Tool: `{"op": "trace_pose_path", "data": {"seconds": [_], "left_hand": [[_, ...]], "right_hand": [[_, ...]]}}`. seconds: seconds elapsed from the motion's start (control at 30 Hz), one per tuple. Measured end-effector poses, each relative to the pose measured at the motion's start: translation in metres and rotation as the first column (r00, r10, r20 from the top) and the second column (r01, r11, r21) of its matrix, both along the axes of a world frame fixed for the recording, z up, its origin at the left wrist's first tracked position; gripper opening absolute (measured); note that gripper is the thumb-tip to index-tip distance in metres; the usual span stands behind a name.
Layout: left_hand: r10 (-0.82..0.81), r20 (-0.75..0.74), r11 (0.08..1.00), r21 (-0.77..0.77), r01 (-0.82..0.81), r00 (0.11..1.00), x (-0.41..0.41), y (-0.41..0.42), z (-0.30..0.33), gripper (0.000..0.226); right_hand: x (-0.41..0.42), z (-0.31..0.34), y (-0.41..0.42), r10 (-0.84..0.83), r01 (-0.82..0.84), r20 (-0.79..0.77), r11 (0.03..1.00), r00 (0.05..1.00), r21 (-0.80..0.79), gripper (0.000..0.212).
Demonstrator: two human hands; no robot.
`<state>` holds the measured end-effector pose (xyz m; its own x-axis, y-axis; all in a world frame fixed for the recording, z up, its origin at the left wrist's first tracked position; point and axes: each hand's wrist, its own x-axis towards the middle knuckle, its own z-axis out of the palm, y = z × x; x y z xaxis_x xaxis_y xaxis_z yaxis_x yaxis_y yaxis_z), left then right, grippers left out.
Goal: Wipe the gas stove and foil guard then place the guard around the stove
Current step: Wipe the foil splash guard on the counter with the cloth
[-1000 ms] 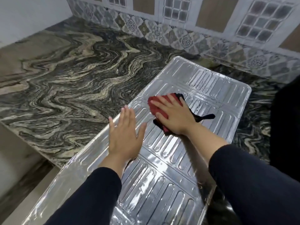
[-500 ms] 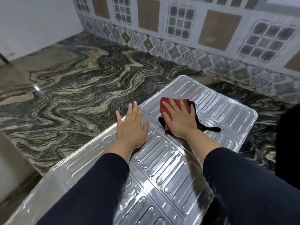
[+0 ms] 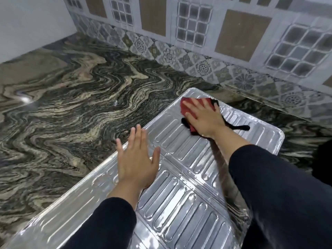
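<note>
Up at the foil guard's (image 3: 179, 203) far corner our right hand (image 3: 203, 116) pressed the red cloth (image 3: 186, 105) flat mid-wipe, left hand (image 3: 136, 159) splayed empty bracing it, nearer panels probably next.

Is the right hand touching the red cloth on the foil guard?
Touching. The head view shows the right hand pressed flat on the red cloth, fingers spread over it, pinning it against the foil guard.

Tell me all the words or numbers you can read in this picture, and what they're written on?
None: no words, numbers or signs show anywhere.
The foil guard has only pressed ridges.
The red cloth under the right hand is plain.
The wall tiles carry flower patterns, not letters.
The countertop is just wavy stone.
</note>
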<state>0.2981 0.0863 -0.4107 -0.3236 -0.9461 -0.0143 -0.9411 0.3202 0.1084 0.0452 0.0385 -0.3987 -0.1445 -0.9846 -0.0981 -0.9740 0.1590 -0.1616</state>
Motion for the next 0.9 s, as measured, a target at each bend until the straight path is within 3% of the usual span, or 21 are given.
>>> {"op": "trace_pose_path", "data": {"seconds": [0.1,0.2,0.37,0.5,0.77,0.9], "left_hand": [[0.006,0.008,1.000,-0.004,-0.006,1.000,-0.002,0.001,0.001,0.081],[0.011,0.017,1.000,-0.003,-0.011,1.000,-0.003,0.001,0.001,0.083],[0.019,0.014,1.000,0.008,-0.019,1.000,-0.003,-0.002,0.001,0.082],[0.005,0.013,1.000,0.022,-0.005,1.000,-0.002,0.000,0.002,0.081],[-0.029,0.041,1.000,0.011,0.028,0.999,0.000,-0.002,0.000,0.090],[-0.028,0.035,1.000,0.002,0.028,0.999,-0.002,-0.002,-0.003,0.092]], "right_hand": [[-0.031,0.001,-0.020,-0.146,0.147,-0.023,0.988,0.989,0.044,0.052],[-0.012,0.003,-0.013,-0.210,0.208,0.017,0.976,0.978,0.069,0.053],[0.070,0.003,0.075,-0.081,0.080,0.036,0.997,0.996,0.008,0.053],[0.058,0.005,0.139,-0.078,0.079,0.015,0.997,0.997,-0.017,0.054],[-0.067,0.000,0.122,-0.438,0.440,-0.041,0.898,0.898,0.035,0.055],[-0.059,-0.001,0.081,-0.573,0.573,-0.021,0.819,0.820,0.040,0.056]]}}
